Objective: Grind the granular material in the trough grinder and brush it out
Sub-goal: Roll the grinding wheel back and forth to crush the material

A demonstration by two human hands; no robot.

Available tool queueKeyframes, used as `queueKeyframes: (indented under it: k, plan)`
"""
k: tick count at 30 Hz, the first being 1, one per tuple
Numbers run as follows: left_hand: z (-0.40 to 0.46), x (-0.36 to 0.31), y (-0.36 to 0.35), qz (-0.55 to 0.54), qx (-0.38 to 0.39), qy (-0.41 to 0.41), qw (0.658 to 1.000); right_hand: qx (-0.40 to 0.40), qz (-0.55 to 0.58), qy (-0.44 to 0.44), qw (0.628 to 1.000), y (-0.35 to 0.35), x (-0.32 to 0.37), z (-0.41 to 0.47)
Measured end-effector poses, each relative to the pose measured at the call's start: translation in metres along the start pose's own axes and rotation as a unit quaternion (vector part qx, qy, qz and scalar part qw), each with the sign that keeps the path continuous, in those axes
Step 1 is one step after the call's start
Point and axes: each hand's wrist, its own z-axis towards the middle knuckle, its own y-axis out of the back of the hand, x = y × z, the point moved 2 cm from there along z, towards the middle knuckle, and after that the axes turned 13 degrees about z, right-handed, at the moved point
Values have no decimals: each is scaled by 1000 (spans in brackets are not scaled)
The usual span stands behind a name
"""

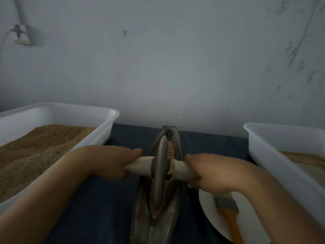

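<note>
A dark blue tabletop [98, 199] runs up to a pale wall. The left hand [109, 161] and right hand [209, 175] each have fingers curled tight round an end of the pale axle [140, 166], whose wheel [161, 171] stands upright in the trough [168, 215] at mid-table. Brown grain [169, 149] lies along the groove, so grinding looks to be the step in hand. Next calls for rolling the wheel end to end, then taking up the brush [228, 212] on the plate [207, 205] near the front right. White trays [112, 118] of grain flank both edges.

A dark table [109, 199] bears two bins [58, 111] [281, 138], trough grinder [168, 215] and plate [209, 212].
</note>
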Motion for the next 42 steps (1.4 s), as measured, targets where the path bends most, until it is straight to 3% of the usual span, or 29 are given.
queueKeyframes:
  k: [4,7,12,15,20,25,28,32,36,39,42]
  plan:
    - [13,2,-5,3,-31,26,999,-55,-8,-17,998,-2,-7,14]
    - [31,6,-10,54,-100,71,991,-124,-29,-18,992,-6,-19,29]
    - [61,7,-21,143,-313,158,926,-265,-93,-13,960,-15,-36,50]
    - [66,5,-21,149,-353,168,908,-286,-82,-11,955,-16,-40,55]
    - [55,6,-21,135,-303,136,933,-218,-91,-12,972,-17,-36,44]
    - [24,2,-7,51,-106,52,992,-74,-14,-16,997,-5,-12,18]
    - [5,0,0,3,-14,0,1000,5,1,-9,1000,0,-4,3]
    - [0,1,1,-14,9,-11,1000,22,7,-5,1000,3,-4,0]
    - [21,3,-9,45,-88,50,994,-67,-14,-10,998,-3,-13,17]
    - [42,5,-19,120,-231,113,959,-174,-53,-6,983,-11,-26,34]
    - [59,5,-25,145,-323,159,922,-253,-84,-5,964,-16,-36,47]
